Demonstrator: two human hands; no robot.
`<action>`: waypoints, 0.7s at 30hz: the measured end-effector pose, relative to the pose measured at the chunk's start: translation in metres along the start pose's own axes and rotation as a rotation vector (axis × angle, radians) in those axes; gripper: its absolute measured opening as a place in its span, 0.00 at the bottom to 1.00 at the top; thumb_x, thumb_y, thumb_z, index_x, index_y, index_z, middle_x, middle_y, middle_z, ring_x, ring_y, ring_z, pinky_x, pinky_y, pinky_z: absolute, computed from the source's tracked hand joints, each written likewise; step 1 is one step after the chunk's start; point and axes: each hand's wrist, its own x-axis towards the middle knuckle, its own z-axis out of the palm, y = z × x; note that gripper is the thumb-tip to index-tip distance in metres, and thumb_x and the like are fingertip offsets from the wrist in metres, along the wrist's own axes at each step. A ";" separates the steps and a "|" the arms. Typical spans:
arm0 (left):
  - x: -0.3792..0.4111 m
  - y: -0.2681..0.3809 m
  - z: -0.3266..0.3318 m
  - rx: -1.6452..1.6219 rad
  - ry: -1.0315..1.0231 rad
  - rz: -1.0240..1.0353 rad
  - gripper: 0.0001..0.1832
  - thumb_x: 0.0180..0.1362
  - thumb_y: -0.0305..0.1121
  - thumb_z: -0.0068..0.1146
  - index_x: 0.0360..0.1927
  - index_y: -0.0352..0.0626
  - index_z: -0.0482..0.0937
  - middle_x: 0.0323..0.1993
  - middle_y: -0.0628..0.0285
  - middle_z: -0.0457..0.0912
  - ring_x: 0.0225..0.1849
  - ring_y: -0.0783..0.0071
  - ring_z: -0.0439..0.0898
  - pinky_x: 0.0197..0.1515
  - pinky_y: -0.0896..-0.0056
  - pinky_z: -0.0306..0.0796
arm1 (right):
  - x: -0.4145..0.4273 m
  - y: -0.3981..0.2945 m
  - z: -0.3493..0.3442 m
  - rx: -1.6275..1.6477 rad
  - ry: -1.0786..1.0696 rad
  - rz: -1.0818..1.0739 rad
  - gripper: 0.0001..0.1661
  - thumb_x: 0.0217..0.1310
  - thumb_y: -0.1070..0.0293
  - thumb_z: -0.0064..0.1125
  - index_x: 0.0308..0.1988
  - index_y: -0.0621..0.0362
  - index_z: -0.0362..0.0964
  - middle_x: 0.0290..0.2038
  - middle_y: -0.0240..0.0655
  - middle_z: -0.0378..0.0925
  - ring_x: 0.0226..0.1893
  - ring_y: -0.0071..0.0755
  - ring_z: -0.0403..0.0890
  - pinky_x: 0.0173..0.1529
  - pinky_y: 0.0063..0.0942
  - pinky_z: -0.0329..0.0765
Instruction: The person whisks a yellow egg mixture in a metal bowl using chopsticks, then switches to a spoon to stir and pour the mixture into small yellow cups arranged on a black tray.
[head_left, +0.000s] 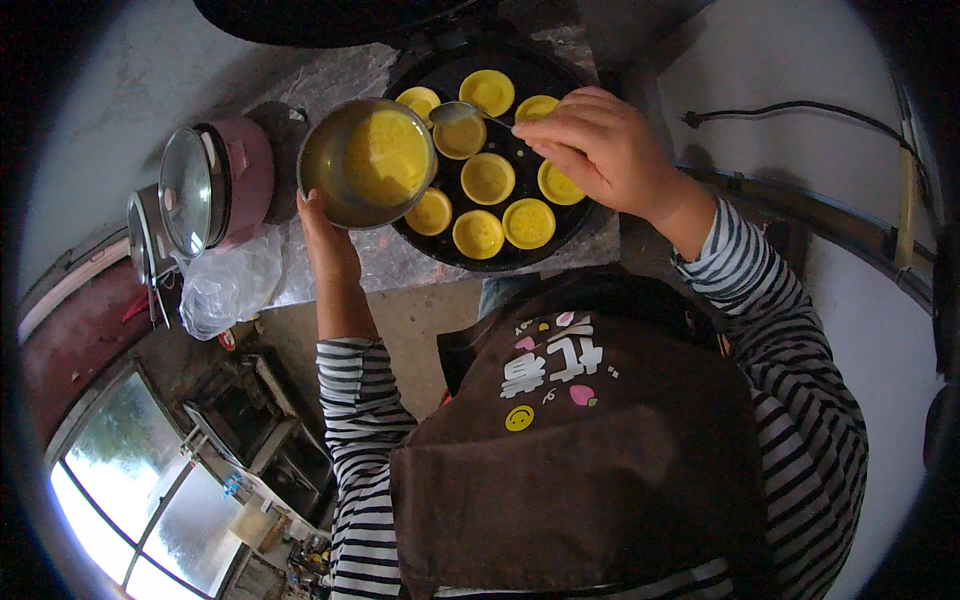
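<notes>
My left hand (324, 225) holds a metal bowl (319, 169) of yellow liquid (388, 159) by its side, tilted at the left edge of a round black pan (517, 255). In the pan sit several small round tart shells (487, 178); some, such as the one near the front (529, 223), hold yellow filling. My right hand (600, 146) grips the handle of a metal spoon (453, 113) over the pan. The spoon's bowl is above a tart shell near the metal bowl's rim. My right hand partly hides the tart shells at the pan's right side.
A pink electric cooker (251, 180) with a glass lid (185, 191) stands left on the marble-patterned table (375, 259). A clear plastic bag (231, 281) hangs over the table's edge. Above the pan is a dark rounded object (322, 19). A black power cable (787, 105) runs at the right.
</notes>
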 end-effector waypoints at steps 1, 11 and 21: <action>0.001 -0.001 -0.002 -0.005 -0.021 0.003 0.29 0.63 0.48 0.39 0.63 0.42 0.58 0.59 0.56 0.66 0.62 0.65 0.64 0.64 0.63 0.54 | 0.000 -0.003 -0.001 -0.014 0.015 -0.033 0.12 0.57 0.72 0.56 0.43 0.60 0.75 0.32 0.37 0.79 0.34 0.37 0.78 0.43 0.34 0.72; 0.009 -0.009 -0.010 -0.030 -0.029 -0.001 0.29 0.61 0.49 0.41 0.61 0.42 0.62 0.60 0.57 0.67 0.63 0.62 0.63 0.65 0.58 0.54 | -0.002 -0.007 0.012 0.417 0.272 0.342 0.12 0.63 0.64 0.53 0.41 0.61 0.75 0.30 0.37 0.80 0.31 0.31 0.80 0.40 0.27 0.75; 0.004 -0.001 0.012 -0.047 -0.101 0.003 0.28 0.63 0.47 0.39 0.62 0.42 0.61 0.61 0.57 0.66 0.64 0.62 0.61 0.66 0.59 0.51 | 0.028 0.019 0.036 0.728 0.258 0.392 0.16 0.68 0.63 0.46 0.44 0.64 0.73 0.32 0.39 0.81 0.33 0.26 0.81 0.40 0.22 0.77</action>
